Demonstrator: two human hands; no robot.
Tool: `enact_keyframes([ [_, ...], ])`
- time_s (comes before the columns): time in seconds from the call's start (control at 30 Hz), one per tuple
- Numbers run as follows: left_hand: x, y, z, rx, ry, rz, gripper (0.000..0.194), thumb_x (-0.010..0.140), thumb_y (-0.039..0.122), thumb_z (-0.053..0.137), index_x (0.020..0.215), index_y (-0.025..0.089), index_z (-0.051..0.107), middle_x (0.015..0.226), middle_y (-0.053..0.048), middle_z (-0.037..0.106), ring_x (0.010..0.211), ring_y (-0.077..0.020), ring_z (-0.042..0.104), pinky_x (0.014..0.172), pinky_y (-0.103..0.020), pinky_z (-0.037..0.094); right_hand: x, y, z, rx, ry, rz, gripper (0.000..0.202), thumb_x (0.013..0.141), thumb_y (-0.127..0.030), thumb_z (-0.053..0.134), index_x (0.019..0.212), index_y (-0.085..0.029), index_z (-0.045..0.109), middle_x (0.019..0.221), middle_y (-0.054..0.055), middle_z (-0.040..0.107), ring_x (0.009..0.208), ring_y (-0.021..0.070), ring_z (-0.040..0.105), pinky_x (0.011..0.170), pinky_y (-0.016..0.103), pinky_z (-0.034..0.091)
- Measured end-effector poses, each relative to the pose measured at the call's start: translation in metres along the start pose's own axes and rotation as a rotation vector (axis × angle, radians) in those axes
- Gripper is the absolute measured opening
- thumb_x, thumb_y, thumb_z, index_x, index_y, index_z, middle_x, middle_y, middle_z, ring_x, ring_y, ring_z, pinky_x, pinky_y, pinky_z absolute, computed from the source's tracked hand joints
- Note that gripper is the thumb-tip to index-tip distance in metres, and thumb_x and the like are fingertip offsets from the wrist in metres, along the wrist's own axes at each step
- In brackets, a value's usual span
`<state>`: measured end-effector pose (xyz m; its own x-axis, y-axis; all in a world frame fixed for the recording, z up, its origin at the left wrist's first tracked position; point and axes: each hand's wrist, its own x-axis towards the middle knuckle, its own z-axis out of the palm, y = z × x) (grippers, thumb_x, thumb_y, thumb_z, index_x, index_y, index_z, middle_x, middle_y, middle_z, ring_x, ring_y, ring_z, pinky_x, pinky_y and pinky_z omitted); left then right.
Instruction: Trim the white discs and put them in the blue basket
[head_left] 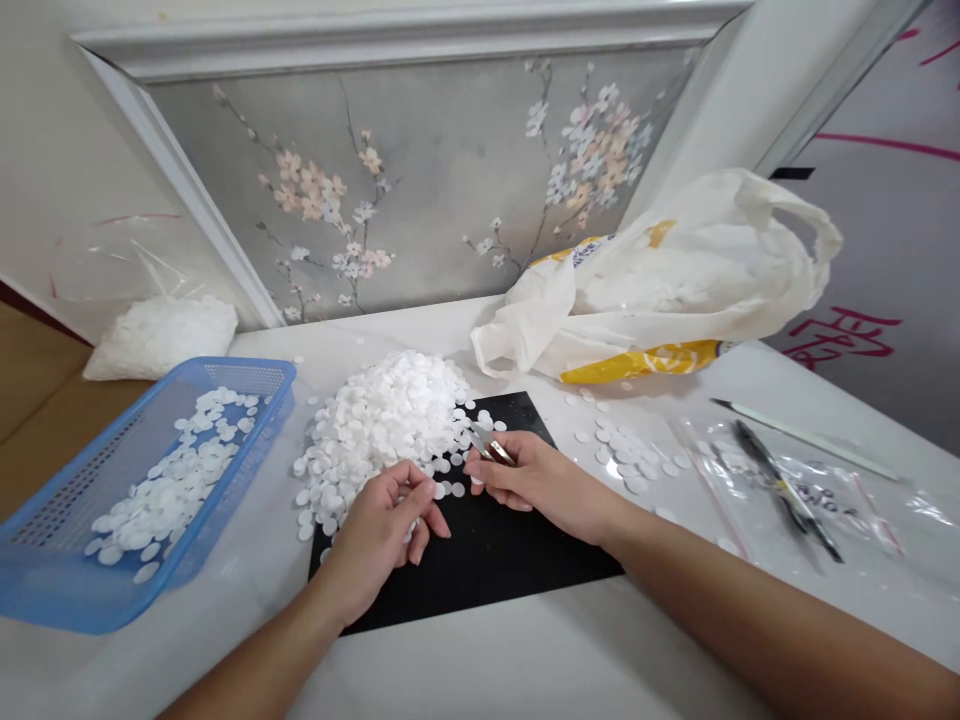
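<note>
My left hand (390,525) is over the left part of a black mat (480,560), its thumb and index finger pinched on a small white disc (439,490). In my right hand (525,470) is a small metal tool (495,450), its pointed tips toward the discs; a bit of white shows under the fingertips. A large heap of white discs (382,410) lies just beyond my left hand, partly on the mat, with a few loose discs between the hands.
A blue basket (225,510) with white discs stands at the left, a filled clear bag (161,335) behind it. At the back right lies a white plastic bag (675,280). Scattered discs (626,450), clear bags (847,510), a black pen-like tool (784,485) and tweezers (810,440) lie right.
</note>
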<state>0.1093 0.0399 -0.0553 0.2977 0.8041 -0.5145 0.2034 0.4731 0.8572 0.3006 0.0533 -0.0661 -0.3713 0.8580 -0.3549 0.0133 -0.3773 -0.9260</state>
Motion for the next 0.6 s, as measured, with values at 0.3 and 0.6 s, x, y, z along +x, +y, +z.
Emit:
enact_keyframes([
  [0.3, -0.002, 0.003, 0.0, -0.095, 0.092, 0.09, 0.018, 0.079, 0.028, 0.057, 0.074, 0.016, 0.044, 0.071, 0.0, 0.063, 0.044, -0.0032, 0.034, 0.042, -0.017, 0.018, -0.001, 0.002, 0.004, -0.669, 0.152, -0.287, 0.01, 0.088, -0.022, 0.05, 0.087, -0.018, 0.058, 0.082, 0.003, 0.063, 0.075, 0.014, 0.057, 0.071, 0.027, 0.043],
  [0.6, -0.002, 0.003, -0.008, -0.145, 0.159, 0.142, 0.028, 0.083, 0.034, 0.045, 0.063, 0.015, 0.049, 0.065, -0.001, 0.055, 0.044, -0.006, 0.037, 0.04, -0.019, 0.017, 0.001, 0.001, 0.011, -0.704, 0.153, -0.239, 0.009, 0.079, -0.022, 0.062, 0.073, -0.017, 0.057, 0.073, 0.001, 0.058, 0.067, 0.0132, 0.05, 0.062, 0.026, 0.037],
])
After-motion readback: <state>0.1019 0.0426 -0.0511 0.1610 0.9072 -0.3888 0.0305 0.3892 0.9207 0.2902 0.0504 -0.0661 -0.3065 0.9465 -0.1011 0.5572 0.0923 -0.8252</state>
